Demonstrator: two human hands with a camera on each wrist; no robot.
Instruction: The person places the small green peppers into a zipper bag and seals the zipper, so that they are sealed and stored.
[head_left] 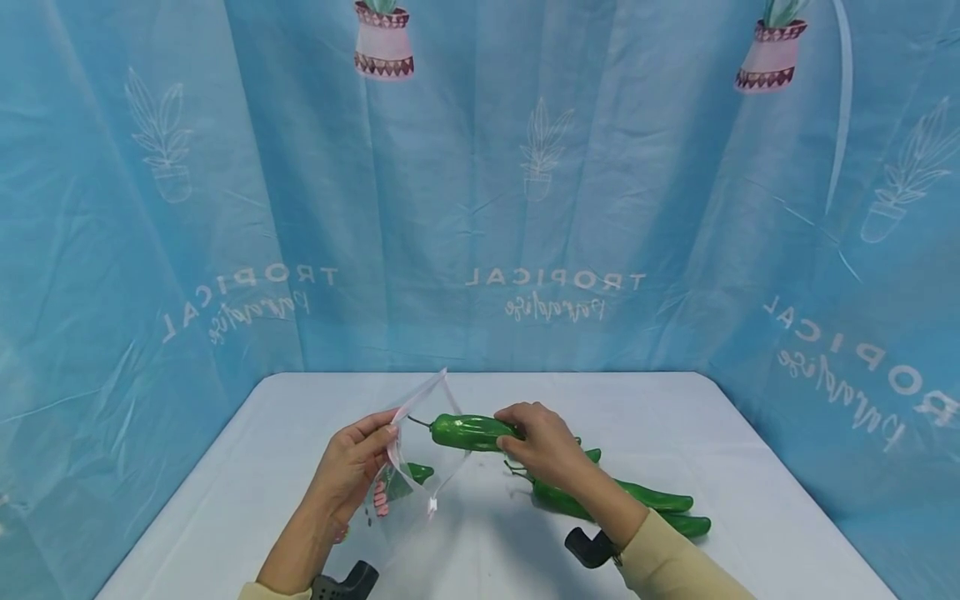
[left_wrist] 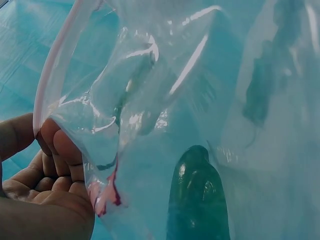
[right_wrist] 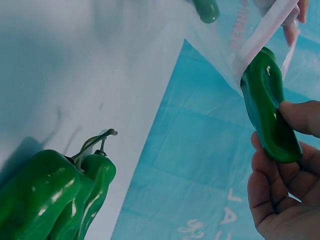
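Note:
My left hand [head_left: 356,458] pinches the rim of a clear plastic bag [head_left: 405,492] with a pinkish edge, and the bag's mouth gapes toward the right. A green pepper [head_left: 468,432] lies level in my right hand [head_left: 546,442], gripped at its blunt end between thumb and fingers; its stem points left into the bag's mouth. In the right wrist view the stem end of this pepper [right_wrist: 267,110] is behind the bag's edge. Another green pepper [left_wrist: 197,200] shows through the film in the left wrist view.
Several green peppers [head_left: 660,498] lie in a pile on the white table [head_left: 300,417], under and right of my right forearm. Blue printed curtains [head_left: 480,208] hang behind the table and along both sides.

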